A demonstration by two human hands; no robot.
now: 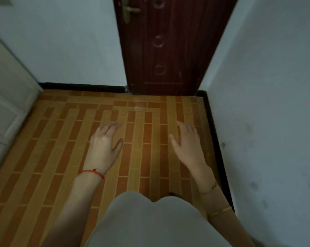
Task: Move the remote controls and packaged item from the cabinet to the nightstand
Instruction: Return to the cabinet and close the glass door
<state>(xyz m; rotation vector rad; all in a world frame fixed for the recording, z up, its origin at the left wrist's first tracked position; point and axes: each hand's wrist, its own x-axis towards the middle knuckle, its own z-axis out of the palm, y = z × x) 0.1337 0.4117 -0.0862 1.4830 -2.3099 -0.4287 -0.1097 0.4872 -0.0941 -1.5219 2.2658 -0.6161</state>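
Note:
Both my hands are stretched out in front of me over an orange and tan tiled floor. My left hand (105, 145) is empty, palm down, fingers slightly apart, with a red string on the wrist. My right hand (189, 141) is empty too, fingers spread, with gold bracelets on the forearm. No remote control, packaged item, cabinet top or nightstand is in view.
A dark red door (161, 45) with a brass handle (128, 10) stands shut straight ahead. Pale walls close in on the left and right, with a black skirting (216, 139) along the floor. A white panelled door or cabinet front (6, 97) is at the left.

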